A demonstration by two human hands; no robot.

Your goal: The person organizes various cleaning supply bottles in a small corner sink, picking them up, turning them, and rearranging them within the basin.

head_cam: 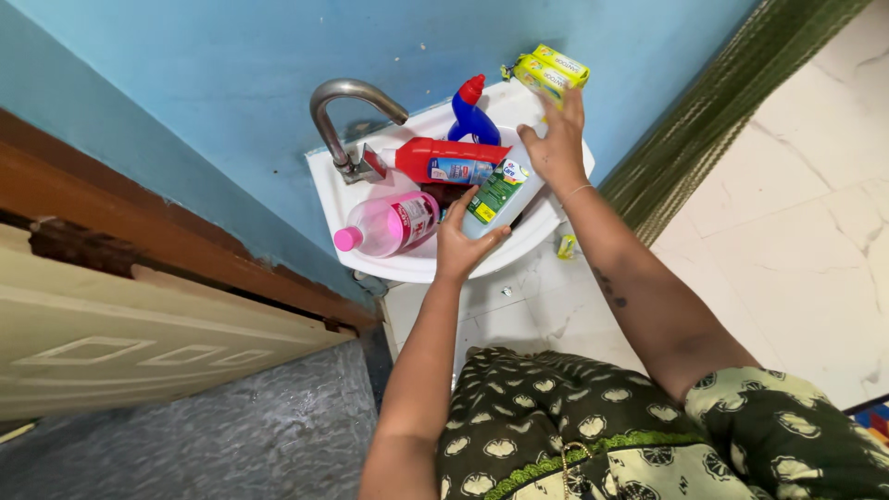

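Observation:
My left hand point(460, 243) grips a clear bottle with a green label point(495, 196) lying in the white wash basin point(370, 199). My right hand point(557, 143) reaches to the basin's far rim, fingertips up against a stack of yellow boxes point(550, 72) on the corner; whether it grips them cannot be told. Also in the basin lie a red bottle point(444, 159), a pink-capped clear bottle point(387, 225) and a blue bottle with a red cap point(472, 113).
A steel tap point(341, 116) arches over the basin from the blue wall. A wooden door point(111, 306) stands at left. A green curtain point(713, 120) hangs at right above white marble floor. A small yellow item point(567, 246) lies on the floor.

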